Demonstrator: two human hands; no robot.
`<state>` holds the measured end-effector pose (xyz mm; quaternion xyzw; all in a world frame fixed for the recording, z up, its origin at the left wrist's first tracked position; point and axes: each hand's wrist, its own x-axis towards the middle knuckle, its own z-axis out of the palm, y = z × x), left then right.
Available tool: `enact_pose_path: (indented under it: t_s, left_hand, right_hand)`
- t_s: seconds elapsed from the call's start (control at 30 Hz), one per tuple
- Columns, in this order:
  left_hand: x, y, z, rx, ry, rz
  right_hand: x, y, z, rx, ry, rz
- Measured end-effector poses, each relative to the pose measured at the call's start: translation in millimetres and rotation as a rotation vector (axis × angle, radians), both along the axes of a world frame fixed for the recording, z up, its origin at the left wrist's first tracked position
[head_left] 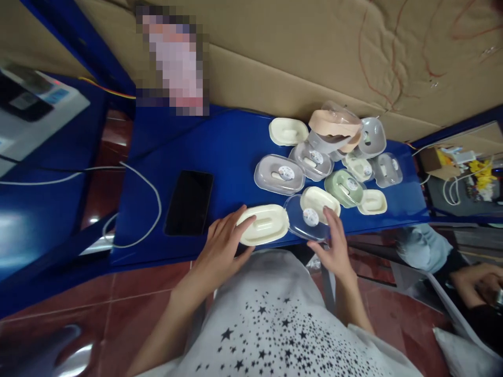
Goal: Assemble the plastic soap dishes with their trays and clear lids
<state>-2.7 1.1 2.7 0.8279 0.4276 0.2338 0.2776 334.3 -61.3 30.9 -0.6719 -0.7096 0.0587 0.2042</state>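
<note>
Head camera view: a cream dish (263, 225) lies at the near edge of the blue table (231, 152), its left end at the left hand (244, 238). It is a glossy, shallow oval with rounded ends, a broad rim and a raised bar along its middle. Take it as the clock's centre, twelve pointing to the picture's top.

The left hand is half open, forefinger over the dish's rim and thumb apart below; whether it grips firmly, I cannot tell. At three o'clock the right hand (318, 226) is open, thumb and fingers spread around the right side of one clear lid (301, 229) and a second cream piece (320, 204); fingertips reach that piece's edge, but I cannot tell if they hold it. The lid carries one round sticker (310, 217).

Five cream pieces can be counted, including one near one o'clock (288, 131), one near three, far right (372, 202), and one between two and three (358, 167). Three grey boxes under clear lids (280, 174) sit between one and three o'clock; one green lidded box (343, 187) is between two and three. Peach pieces (334, 123) are stacked between one and two, overlapping too much to count. One dark tablet (189, 203) lies between nine and ten.
</note>
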Motion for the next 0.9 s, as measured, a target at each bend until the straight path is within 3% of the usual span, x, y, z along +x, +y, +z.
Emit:
enact_pose_path:
  t_s: [0.07,0.13,0.27,0.43,0.63,0.73,0.83,0.9]
  left_hand:
    - [2.8,3.8,-0.2,0.012,0.033,-0.008]
    - [4.6,5.7,-0.3,0.062,0.055,-0.015]
    - [-0.6,1.0,2.6,0.141,0.044,-0.027]
    - [-23.9,-16.3,16.0,0.124,0.06,-0.039]
    - [-40.4,-25.7,36.4,0.106,0.014,0.091]
    - [-25.4,-21.2,32.9,0.142,-0.016,0.105]
    - [-4.5,-13.1,17.6,0.185,-0.052,0.096]
    - [6.1,-7.7,5.6,0.23,-0.066,0.093]
  right_hand:
    - [-6.2,-14.2,-19.3,-0.016,0.008,-0.083]
    - [-11.5,-14.7,-27.4,-0.024,0.004,-0.115]
    - [-14.6,3.1,-23.9,-0.071,-0.095,-0.093]
    - [-19.7,29.4,-20.3,-0.081,-0.175,0.015]
    - [-25.1,45.6,-17.3,-0.092,-0.129,0.129]
    - [3.6,50.0,-7.4,0.028,-0.078,0.126]
    - [65.8,69.0,7.4,0.219,-0.077,-0.128]
    - [120.1,95.9,17.8,0.289,-0.099,-0.26]
